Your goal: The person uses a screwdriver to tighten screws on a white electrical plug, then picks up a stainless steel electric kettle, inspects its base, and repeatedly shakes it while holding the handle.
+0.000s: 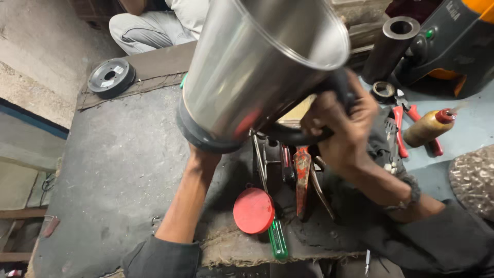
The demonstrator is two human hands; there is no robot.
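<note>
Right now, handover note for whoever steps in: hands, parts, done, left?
Left hand: under the steel jar, at its dark base ring, mostly hidden.
Right hand: fingers closed on the jar's black handle.
Jar is held tilted above the bench, open mouth towards the upper right.
Below it: red lid, green-handled screwdriver, red-handled pliers, brown bottle.
Done: jar lifted, lid off.
Left: cannot tell from this view.
</note>
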